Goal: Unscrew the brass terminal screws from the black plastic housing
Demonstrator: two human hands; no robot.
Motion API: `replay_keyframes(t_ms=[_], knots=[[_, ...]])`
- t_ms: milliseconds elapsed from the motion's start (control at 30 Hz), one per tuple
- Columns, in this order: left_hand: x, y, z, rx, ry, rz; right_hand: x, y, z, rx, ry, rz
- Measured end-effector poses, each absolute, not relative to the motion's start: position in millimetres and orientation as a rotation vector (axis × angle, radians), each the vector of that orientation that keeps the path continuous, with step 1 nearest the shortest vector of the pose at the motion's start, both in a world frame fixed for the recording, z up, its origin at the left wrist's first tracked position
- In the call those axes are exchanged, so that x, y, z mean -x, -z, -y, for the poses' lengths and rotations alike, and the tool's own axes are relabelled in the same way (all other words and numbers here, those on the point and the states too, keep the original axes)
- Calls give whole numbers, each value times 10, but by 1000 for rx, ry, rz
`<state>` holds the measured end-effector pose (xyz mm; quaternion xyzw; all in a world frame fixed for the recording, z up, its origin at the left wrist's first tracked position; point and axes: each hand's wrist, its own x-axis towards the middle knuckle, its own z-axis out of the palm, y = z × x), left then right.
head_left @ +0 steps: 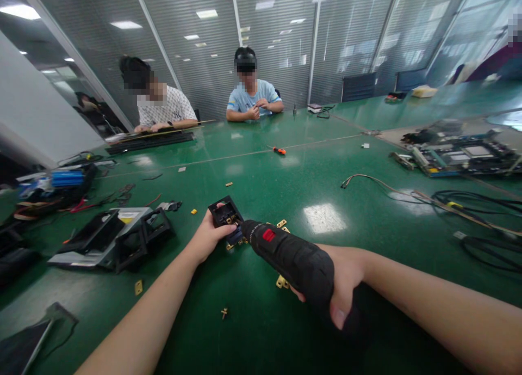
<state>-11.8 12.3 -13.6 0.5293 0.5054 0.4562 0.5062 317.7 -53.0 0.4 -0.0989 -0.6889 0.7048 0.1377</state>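
The left hand (pixel 207 238) clasps a black plastic housing (pixel 222 213) between thumb and fingers, over the green tabletop (pixel 261 171) (resting on it or lifted, one cannot tell). The right hand (pixel 346 274) is wrapped around a black power drill (pixel 291 252), its chuck at the housing's right side. Good work here would probably mean bracing the housing firmly, keeping the bit straight, squeezing gently and holding the left thumb clear. The bit's tip and whatever it meets are hidden; the trigger finger is out of sight, and the drill covers part of the brass plates (pixel 281 223).
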Motion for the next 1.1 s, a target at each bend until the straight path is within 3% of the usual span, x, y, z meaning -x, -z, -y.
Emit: replay_keyframes(t_ms=[1100], knots=[[79, 96, -107, -1282, -1107, -1188, -3188, 117, 491, 213, -1985, 2023]])
